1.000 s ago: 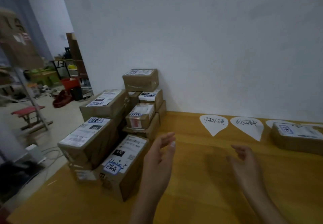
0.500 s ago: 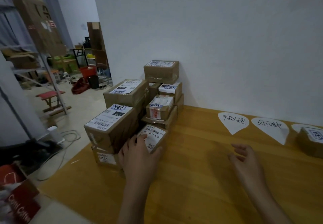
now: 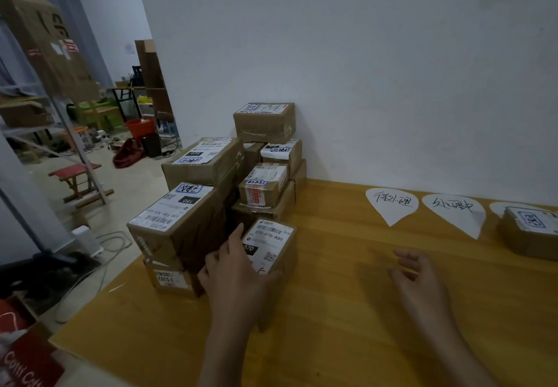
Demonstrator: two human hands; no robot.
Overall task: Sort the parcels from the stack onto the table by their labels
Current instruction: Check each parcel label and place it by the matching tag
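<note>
A stack of brown cardboard parcels (image 3: 208, 163) with white shipping labels stands at the left end of the wooden table (image 3: 347, 311), against the wall. My left hand (image 3: 238, 275) lies on top of the nearest parcel (image 3: 276, 243), the one labelled 070, with fingers wrapped over its top and side. My right hand (image 3: 419, 281) hovers above the table to the right, fingers loosely curled, holding nothing. Two white paper markers (image 3: 392, 204) (image 3: 456, 210) with handwritten characters lie near the wall. One parcel (image 3: 528, 232) sits apart at the far right, partly covering a third marker.
The white wall (image 3: 362, 69) runs along the table's far edge. Left of the table lies open floor with cables, a red stool (image 3: 75, 175), metal shelving (image 3: 45, 121), a red bin and clutter. A red carton (image 3: 27, 356) sits at the lower left corner.
My left hand went from raised in the air down onto the nearest parcel and closed over it. The view swung left, then back a little. My right hand stayed hovering over the table.
</note>
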